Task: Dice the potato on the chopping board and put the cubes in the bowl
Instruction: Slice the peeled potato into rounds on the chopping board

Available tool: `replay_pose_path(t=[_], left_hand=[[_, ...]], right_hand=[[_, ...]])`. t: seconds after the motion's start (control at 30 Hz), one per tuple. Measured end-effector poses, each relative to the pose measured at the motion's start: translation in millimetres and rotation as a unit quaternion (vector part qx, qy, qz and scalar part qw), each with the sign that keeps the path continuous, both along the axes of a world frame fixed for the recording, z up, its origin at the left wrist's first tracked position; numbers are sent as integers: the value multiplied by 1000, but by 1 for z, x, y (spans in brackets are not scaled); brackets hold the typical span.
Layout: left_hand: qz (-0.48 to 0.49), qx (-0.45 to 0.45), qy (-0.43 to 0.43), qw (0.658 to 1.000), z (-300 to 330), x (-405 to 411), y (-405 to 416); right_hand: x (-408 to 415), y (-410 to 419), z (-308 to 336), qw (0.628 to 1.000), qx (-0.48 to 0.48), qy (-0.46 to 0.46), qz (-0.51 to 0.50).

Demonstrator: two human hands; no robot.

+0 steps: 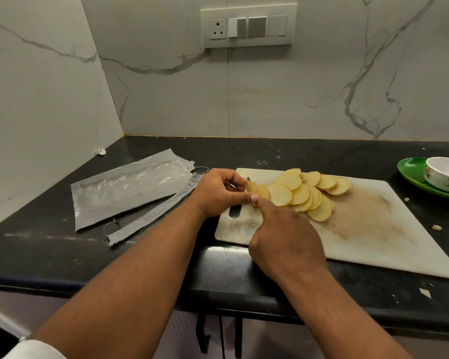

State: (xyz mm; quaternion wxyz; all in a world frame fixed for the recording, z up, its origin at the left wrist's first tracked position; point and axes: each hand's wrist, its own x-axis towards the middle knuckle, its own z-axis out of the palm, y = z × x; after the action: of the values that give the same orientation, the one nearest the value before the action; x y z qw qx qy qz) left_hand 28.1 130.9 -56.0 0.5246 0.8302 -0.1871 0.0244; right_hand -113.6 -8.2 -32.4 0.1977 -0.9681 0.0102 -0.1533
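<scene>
Left hand (218, 193) at chopping board's (373, 229) edge

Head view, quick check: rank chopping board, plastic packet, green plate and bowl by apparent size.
1. chopping board
2. plastic packet
3. green plate, cut off at the frame edge, so unsure
4. bowl, also cut off

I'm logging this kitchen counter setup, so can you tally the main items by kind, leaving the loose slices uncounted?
Chopping board: 1
Bowl: 1
Green plate: 1
Plastic packet: 1
Hands (left hand, right hand): 2
Total: 6
</scene>
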Motion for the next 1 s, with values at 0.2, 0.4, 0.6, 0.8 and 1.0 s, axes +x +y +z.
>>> replay_pose_path(t=[0.2, 0.4, 0.6, 0.8, 1.0], left_hand=[[2, 9, 14, 1000, -2, 0, -3], [7, 72, -12, 997, 0, -3, -3], [-10, 76, -14, 997, -1, -5, -3], [-19, 89, -14, 996, 1, -4, -5], [-13, 52, 3, 999, 1, -4, -7]], right_hand=[[-7, -14, 4, 999, -17, 27, 19], [-23, -17, 5, 998, -32, 45, 28], [-32, -28, 9, 999, -12, 48, 21], [-44, -32, -3, 999, -15, 20, 26], [-48, -42, -7, 998, 41, -33, 30]])
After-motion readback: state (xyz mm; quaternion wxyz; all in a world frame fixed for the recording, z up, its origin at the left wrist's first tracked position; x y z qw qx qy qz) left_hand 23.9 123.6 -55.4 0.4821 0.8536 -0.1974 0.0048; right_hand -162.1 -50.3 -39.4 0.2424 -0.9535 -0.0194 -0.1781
